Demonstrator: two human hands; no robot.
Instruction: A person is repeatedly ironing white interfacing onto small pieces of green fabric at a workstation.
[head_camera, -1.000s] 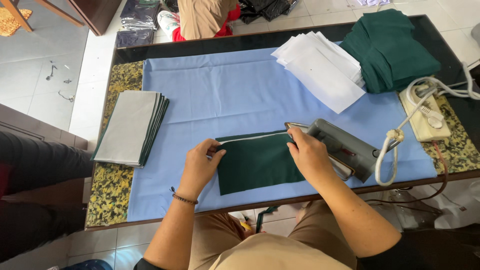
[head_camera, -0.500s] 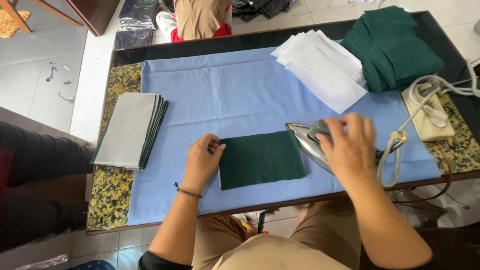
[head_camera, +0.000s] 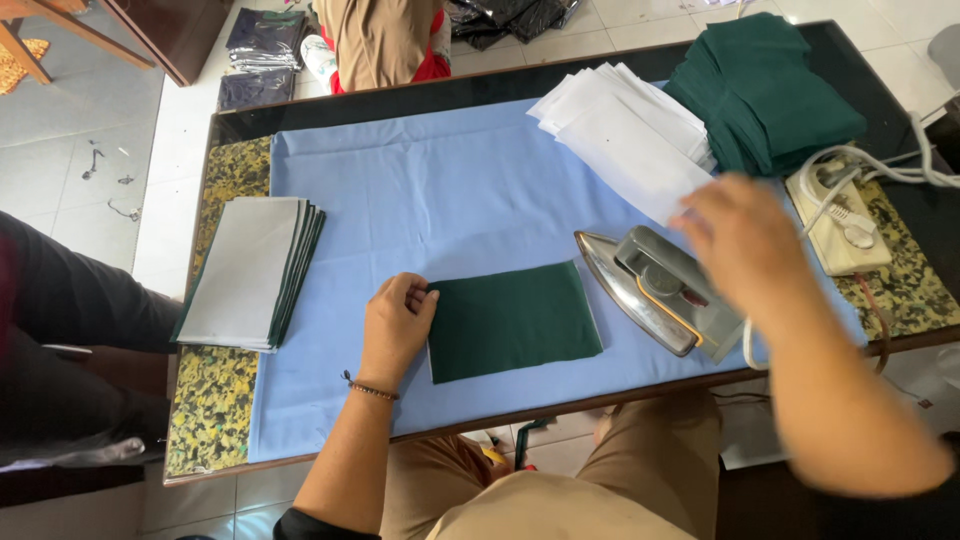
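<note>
Left hand (head_camera: 398, 322) rests flat, fingers loosely together, pressing the left edge of the folded dark green cloth (head_camera: 512, 320) that lies near the front of the light blue pressing sheet (head_camera: 430, 190). Right hand (head_camera: 745, 240) is blurred above the iron (head_camera: 662, 288), open and holding nothing (fingers spread, as far as the blur allows), near the white sheets (head_camera: 625, 135).

Risk, as I judge it: the iron sits tipped just right of the green cloth with its cord (head_camera: 870, 170) looping to the socket block (head_camera: 840, 215); a sleeve or wrist catching the cord could drag the hot plate onto fabric or skin.

Surface: dark-rimmed table (head_camera: 215, 400) with mottled yellow top, grey-faced folded stack (head_camera: 245, 270) at left, green pile (head_camera: 765, 90) far right. Tiled floor, another person's legs beyond
</note>
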